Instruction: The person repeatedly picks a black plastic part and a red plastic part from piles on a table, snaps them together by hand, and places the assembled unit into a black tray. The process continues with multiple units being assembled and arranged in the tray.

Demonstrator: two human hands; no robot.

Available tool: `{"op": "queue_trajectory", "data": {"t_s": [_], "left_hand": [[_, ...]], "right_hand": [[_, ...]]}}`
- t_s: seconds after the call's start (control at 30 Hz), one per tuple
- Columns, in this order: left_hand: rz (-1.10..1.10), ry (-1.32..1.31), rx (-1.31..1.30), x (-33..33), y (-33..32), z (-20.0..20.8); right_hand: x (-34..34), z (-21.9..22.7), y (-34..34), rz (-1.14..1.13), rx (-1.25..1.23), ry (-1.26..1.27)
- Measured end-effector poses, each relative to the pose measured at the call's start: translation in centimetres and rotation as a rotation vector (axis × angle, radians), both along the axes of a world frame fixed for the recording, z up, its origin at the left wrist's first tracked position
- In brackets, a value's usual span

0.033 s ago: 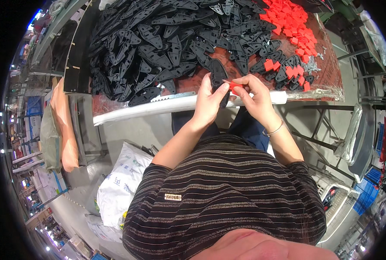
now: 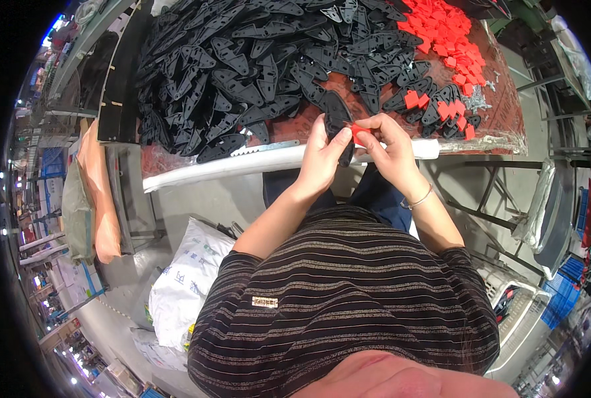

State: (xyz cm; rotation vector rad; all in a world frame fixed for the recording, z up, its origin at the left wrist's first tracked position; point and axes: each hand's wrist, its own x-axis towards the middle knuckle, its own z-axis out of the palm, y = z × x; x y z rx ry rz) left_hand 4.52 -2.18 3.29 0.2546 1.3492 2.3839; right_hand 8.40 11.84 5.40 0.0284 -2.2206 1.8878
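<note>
Factory floor, a desk with a reddish-brown top and a white front rail ran across the upper half of the view, seen from above the seated person.

Black plastic part, flat and roughly teardrop-shaped, was held upright just above the rail, between both hands. Left hand wrapped its near side, fingers pressed together along the edge, thumb against the face. Small red clip sat against the black part's right side, pinched between thumb and forefinger of the right hand; the other right fingers curled over the top. Clip touched the black part; couldn't tell whether it was seated or just laid against it.

Beyond the fingers: big pile of the same black parts covered most of the desk. Farther right of the fingers, a heap of red clips at the far corner, and a few black parts with red clips on them just right of the right hand.

Thin bracelet on the right wrist. Striped dark shirt below the forearms. White printed sack on the floor to the lower left of the left arm.
</note>
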Motion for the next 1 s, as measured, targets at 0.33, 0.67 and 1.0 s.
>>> {"op": "queue_trajectory", "data": {"t_s": [0.33,0.67,1.0], "left_hand": [[-0.334,-0.066,0.010,0.9,0.1,0.9],[-0.480,-0.139,-0.045,1.6,0.3,1.2],[-0.397,-0.211,-0.126,1.1,1.4,-0.5]], "right_hand": [[-2.4,1.8,0.1,0.200,-0.321,0.167],[-2.6,-0.1,-1.7,0.028,-0.488,0.097],[-3.1,-1.0,2.1,-0.014,0.140,0.003]]}}
